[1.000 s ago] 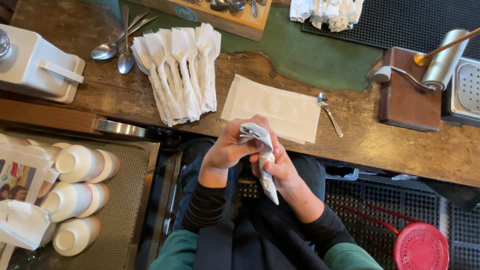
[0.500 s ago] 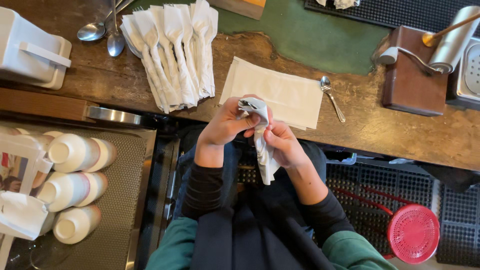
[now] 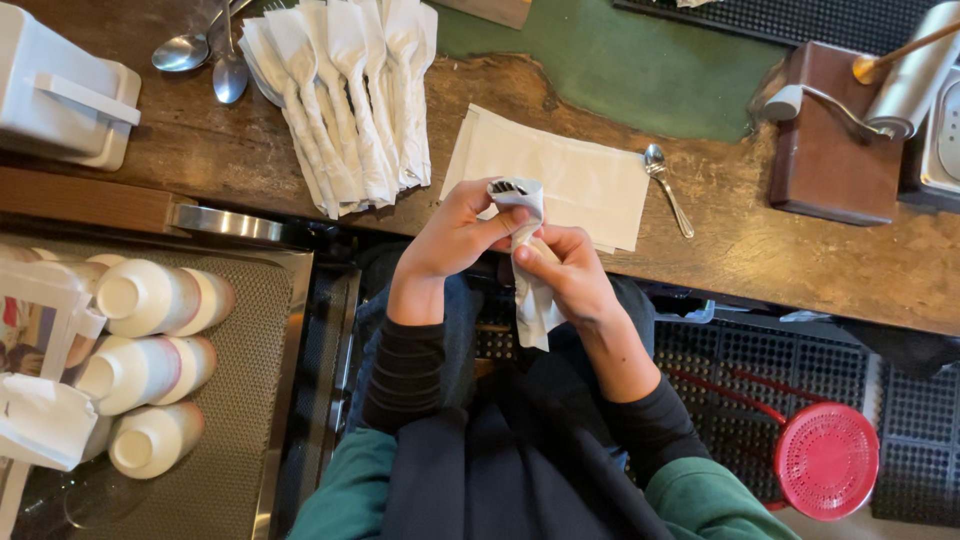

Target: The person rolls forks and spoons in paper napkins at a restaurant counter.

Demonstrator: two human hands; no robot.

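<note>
Seen from above, a person at a worn wooden counter point(image 3: 300, 160) holds a half-wrapped bundle of cutlery point(image 3: 520, 240) in a white paper napkin, just over the counter's near edge at the centre of the view. The left hand point(image 3: 450, 235) pinches the top of the bundle between thumb and fingers, where dark metal ends show; the right hand point(image 3: 565, 275) grips the napkin lower down, its tail hanging loose, so this roll looks unfinished. At 11 o'clock a fan of finished rolls point(image 3: 345, 100) lies on the counter, several already done. Just beyond the hands, at 12 to 1 o'clock, a stack of flat napkins point(image 3: 580, 175) waits, with a single teaspoon point(image 3: 668, 185) beside it at 1 o'clock. Loose spoons point(image 3: 200, 55) sit at 10 o'clock near a white box point(image 3: 60, 90). At 8 o'clock white cups point(image 3: 150, 340) lie on a metal tray point(image 3: 255, 400). A red round lid point(image 3: 827, 460) is at 4 o'clock on black floor matting.
</note>
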